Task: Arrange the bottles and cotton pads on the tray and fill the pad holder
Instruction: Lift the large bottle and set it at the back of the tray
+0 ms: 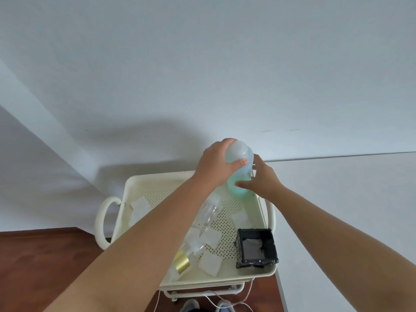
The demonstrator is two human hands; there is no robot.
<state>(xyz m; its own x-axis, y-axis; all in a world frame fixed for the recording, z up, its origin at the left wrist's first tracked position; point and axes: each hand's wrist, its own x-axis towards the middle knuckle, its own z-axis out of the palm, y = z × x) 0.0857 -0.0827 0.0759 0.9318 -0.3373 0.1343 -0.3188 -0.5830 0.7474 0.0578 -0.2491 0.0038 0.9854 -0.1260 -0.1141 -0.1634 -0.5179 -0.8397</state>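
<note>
A cream perforated tray (171,180) tops a small cart. At its far right corner stands a translucent bottle of blue-green liquid (239,174). My left hand (216,164) grips its upper part and my right hand (261,180) holds its lower side. A clear bottle with a gold cap (182,263) lies on the tray near the front, partly under my left forearm. Another clear bottle (208,212) lies in the middle. Several white square cotton pads (210,263) are scattered on the tray. The black square pad holder (256,248) sits at the front right corner with something pale inside.
A white wall stands directly behind the cart. The cart has a cream loop handle (102,218) on the left. Wooden floor (40,266) lies to the left and below. A thin white cable (225,300) hangs under the tray front.
</note>
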